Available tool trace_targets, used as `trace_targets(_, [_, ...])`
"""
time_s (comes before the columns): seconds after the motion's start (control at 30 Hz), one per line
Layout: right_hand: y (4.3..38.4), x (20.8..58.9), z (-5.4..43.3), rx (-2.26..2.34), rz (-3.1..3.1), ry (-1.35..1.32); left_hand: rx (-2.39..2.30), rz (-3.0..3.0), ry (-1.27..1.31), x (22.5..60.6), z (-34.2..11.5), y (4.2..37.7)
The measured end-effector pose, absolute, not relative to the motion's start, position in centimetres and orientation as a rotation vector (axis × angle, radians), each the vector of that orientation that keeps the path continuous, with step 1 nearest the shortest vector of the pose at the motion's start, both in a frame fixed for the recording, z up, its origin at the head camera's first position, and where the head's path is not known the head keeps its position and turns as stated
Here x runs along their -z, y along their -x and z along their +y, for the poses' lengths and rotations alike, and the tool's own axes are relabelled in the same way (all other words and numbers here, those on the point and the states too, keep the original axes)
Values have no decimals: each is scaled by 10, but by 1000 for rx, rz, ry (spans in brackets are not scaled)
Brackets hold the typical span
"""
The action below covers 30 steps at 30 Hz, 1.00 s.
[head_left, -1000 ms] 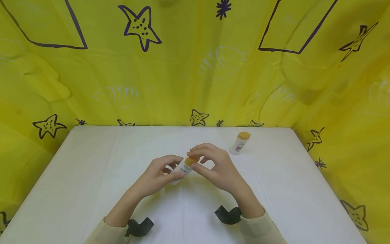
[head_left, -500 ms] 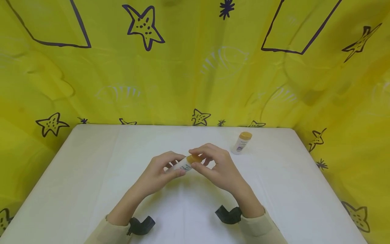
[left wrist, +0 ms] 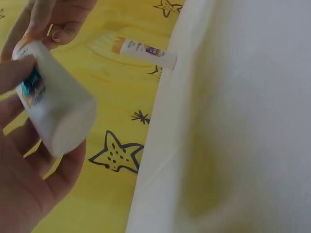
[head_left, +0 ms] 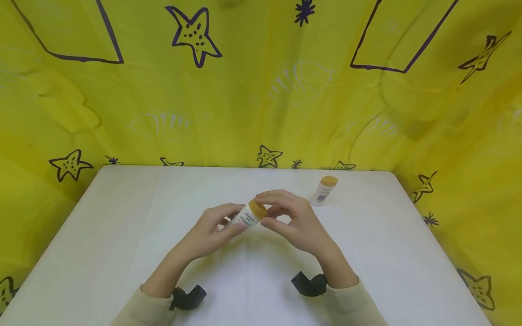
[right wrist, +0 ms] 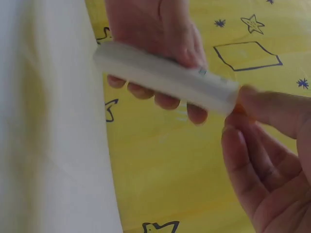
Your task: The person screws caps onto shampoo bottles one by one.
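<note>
My left hand [head_left: 212, 231] grips a white bottle [head_left: 246, 219] by its body, thumb in front and fingers behind. The bottle is tilted above the table, its orange cap [head_left: 258, 209] pointing up and right. At that cap is my right hand [head_left: 297, 222], pinching it between thumb and fingers, as the right wrist view also shows at the orange cap [right wrist: 241, 111]. Dark printed text shows on the bottle's front in the head view. From the left wrist, the white base of the bottle [left wrist: 73, 126] faces the camera, with a teal label partly behind the thumb.
A second white bottle [head_left: 324, 192] with an orange cap stands upright at the back right of the white table [head_left: 122, 253]. Behind the table hangs a yellow curtain [head_left: 236, 99] with drawn stars and fish. Each wrist wears a black mount [head_left: 188, 299].
The bottle has turned in my hands, first rolling its text downward, then showing it to the front again. My right fingers have shifted slightly on the cap. The second bottle stays put.
</note>
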State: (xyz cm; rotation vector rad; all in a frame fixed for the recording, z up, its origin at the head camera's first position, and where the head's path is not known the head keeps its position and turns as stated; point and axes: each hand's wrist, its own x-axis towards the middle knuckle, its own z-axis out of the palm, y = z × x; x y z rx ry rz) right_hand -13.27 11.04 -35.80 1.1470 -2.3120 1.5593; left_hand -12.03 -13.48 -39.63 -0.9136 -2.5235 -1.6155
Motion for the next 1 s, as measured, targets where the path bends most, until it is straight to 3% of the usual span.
trace_targets(0.27, [134,358,113,-1564,-2300,-1271,2073,-2516,1131,395,-142,121])
trace_targets(0.53, [132,357,112,-1567,-2272,-1394,2170,-2467,1275,397,-144,122])
trace_targets(1.0, [135,360,111,-1473,-2202,-1399,1844,-2537,1039,397,-135,119])
